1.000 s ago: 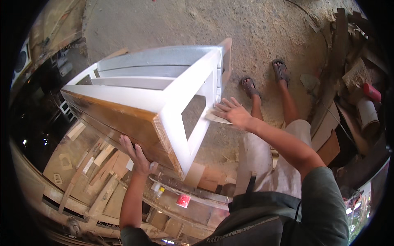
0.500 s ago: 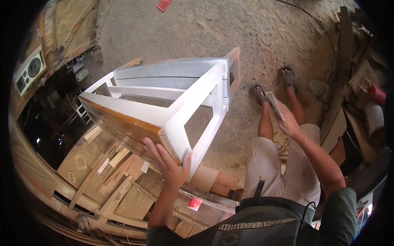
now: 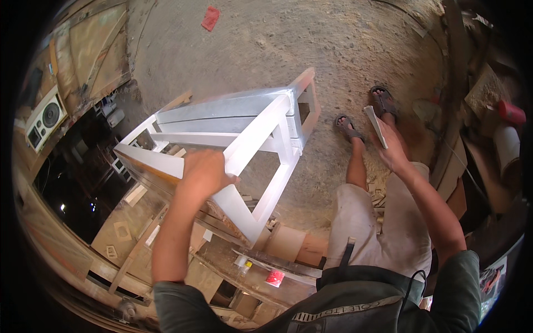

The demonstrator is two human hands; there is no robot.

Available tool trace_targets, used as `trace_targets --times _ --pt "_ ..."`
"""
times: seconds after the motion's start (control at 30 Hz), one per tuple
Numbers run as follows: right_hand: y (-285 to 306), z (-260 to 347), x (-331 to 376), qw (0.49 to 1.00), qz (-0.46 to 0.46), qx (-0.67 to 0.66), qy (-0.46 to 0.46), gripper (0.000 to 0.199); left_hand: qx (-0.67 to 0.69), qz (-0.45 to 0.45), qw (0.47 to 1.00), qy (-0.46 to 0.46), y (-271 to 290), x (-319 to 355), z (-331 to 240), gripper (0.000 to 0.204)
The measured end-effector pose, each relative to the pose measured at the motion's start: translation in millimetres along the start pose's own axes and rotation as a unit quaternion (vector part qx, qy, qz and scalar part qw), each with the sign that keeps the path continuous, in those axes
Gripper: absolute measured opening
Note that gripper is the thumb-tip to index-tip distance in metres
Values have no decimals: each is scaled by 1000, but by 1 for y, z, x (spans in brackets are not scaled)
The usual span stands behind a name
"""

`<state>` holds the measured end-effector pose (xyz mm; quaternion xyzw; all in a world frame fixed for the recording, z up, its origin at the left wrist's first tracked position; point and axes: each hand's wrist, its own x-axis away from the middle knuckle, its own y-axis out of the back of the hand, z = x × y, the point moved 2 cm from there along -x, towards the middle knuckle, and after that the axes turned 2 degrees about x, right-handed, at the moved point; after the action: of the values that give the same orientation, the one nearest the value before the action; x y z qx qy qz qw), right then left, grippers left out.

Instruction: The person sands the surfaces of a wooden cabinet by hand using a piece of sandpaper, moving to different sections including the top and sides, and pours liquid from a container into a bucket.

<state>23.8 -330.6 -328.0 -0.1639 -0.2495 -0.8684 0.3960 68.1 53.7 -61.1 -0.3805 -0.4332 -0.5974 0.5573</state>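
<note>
A long wooden furniture frame (image 3: 266, 131), partly white and grey with bare brown wood along one side, stands tilted in the middle. My left hand (image 3: 204, 173) is closed over its near top corner, thumb on the white end and fingers hidden over the brown side. My right hand (image 3: 393, 149) is held off to the right, apart from the frame, above my legs. Between its fingers and thumb is a thin, stiff, whitish folded sheet (image 3: 377, 127), which looks like folded sandpaper.
A wooden workbench (image 3: 233, 283) on the left carries wood offcuts (image 3: 136, 194), a red-and-white container (image 3: 275, 278) and a small yellow-capped bottle (image 3: 245, 268). A speaker (image 3: 46, 119) stands at far left. A red cloth (image 3: 210, 18) lies on the dirt floor. Boards (image 3: 452, 172) lean at right.
My left hand has gone from lying spread on the brown side to gripping the top corner. The frame sits slightly differently in view. My right hand still holds the sheet.
</note>
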Motion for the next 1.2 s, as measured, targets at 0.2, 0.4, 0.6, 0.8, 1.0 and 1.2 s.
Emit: trace_targets --times 0.2,0.4,0.6,0.8,1.0,1.2 --pt "9 -12 11 999 -23 -5 -36 56 71 268 961 -1 11 -97 -3 71" --pt "26 -28 16 995 -90 -13 -51 58 244 350 899 99 -19 -190 -19 75" --pt "27 -55 28 987 -125 -49 -84 48 175 81 976 98 -40 -247 -72 62" --pt "36 -52 29 988 -104 -43 -105 49 136 -381 901 -156 -120 -175 -163 44" --pt "53 -42 29 991 -85 -28 -103 47 92 -109 967 211 -264 -130 -131 53" --pt "38 -47 21 989 -68 -101 -89 44 236 48 952 187 -282 -167 -104 36"
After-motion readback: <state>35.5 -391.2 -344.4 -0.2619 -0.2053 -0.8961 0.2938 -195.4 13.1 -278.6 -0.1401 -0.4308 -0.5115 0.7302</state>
